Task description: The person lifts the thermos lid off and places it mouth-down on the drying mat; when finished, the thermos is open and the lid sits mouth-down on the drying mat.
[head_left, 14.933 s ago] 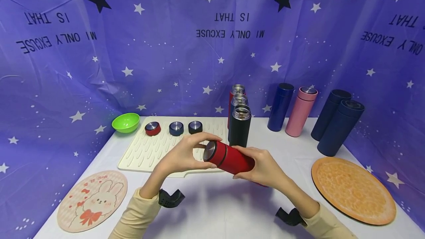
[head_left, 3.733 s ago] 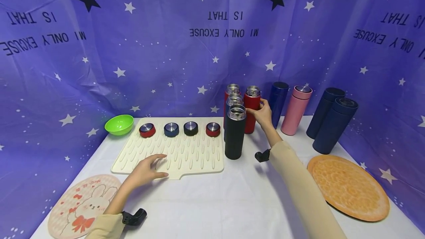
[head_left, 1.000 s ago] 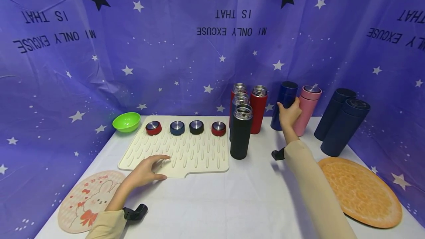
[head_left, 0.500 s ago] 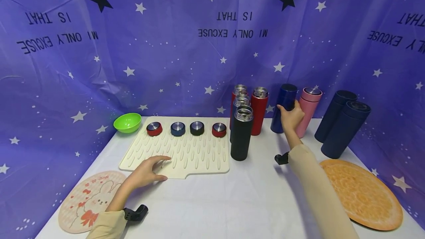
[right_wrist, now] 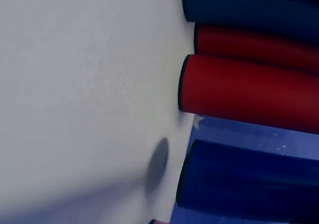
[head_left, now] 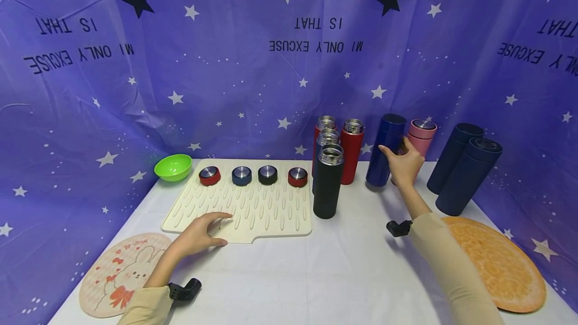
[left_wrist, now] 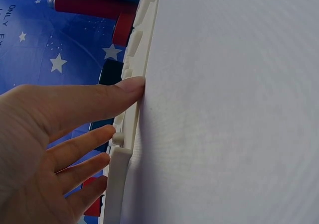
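My right hand (head_left: 405, 164) grips a closed blue thermos bottle (head_left: 379, 165) by its side. Its base hangs just above the tablecloth, with a separate shadow in the right wrist view, where the bottle (right_wrist: 249, 179) lies across the lower right. My left hand (head_left: 198, 234) has its fingers spread at the front edge of a cream ridged mat (head_left: 266, 214); in the left wrist view the thumb (left_wrist: 130, 84) lies along that edge. A row of lids stands on the mat: red (head_left: 209, 175), blue (head_left: 242, 175), black (head_left: 268, 174) and another red lid (head_left: 297, 177).
Lidless bottles stand mid-table: a black one (head_left: 327, 187) in front, a red one (head_left: 351, 157), others behind. Right of my right hand are a pink bottle (head_left: 422, 137) and two dark blue bottles (head_left: 469, 177). A green bowl (head_left: 173, 168), rabbit placemat (head_left: 122, 280) and orange round mat (head_left: 510, 265) lie around.
Long ago both hands held a red bottle; it now stands lidless at the back, its lid on the mat. Just now my right hand has lifted the blue bottle and brought it slightly nearer. The left stays still.
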Action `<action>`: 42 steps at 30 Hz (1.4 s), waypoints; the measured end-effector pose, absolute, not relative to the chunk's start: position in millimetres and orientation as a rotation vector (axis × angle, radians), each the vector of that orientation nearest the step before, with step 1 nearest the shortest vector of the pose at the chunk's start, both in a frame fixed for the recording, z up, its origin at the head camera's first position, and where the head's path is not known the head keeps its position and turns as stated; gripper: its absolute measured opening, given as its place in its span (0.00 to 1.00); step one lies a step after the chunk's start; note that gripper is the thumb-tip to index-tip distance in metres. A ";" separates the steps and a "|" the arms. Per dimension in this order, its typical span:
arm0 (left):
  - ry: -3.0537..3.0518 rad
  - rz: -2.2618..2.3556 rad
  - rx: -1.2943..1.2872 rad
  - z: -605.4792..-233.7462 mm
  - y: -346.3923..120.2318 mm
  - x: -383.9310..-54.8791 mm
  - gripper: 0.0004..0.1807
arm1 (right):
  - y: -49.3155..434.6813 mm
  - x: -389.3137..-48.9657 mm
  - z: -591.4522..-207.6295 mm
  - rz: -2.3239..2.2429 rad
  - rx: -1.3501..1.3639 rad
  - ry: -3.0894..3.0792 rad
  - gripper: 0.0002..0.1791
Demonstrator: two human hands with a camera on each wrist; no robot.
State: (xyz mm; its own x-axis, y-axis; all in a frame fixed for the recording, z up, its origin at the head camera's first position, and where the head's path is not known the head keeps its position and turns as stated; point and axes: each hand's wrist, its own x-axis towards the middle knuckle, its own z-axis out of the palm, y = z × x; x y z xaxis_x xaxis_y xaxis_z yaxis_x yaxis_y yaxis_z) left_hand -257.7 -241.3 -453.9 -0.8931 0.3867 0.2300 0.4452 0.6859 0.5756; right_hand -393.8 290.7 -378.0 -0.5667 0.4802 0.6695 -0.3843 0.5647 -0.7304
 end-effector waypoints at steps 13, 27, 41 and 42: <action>-2.794 -0.997 -0.709 -454.3 -241.2 -257.8 0.35 | 295.1 -315.3 -356.4 1.270 -0.004 -1.993 0.40; -2.801 -1.001 -0.716 -451.6 -240.0 -256.5 0.35 | 277.3 -242.1 -339.5 1.166 0.212 -2.172 0.38; -2.735 -0.956 -0.800 -443.2 -232.6 -256.9 0.36 | 237.4 -209.8 -350.2 1.232 0.631 -2.193 0.40; -2.725 -0.947 -0.809 -440.6 -230.4 -256.8 0.36 | 232.4 -206.4 -348.0 1.222 0.661 -2.189 0.40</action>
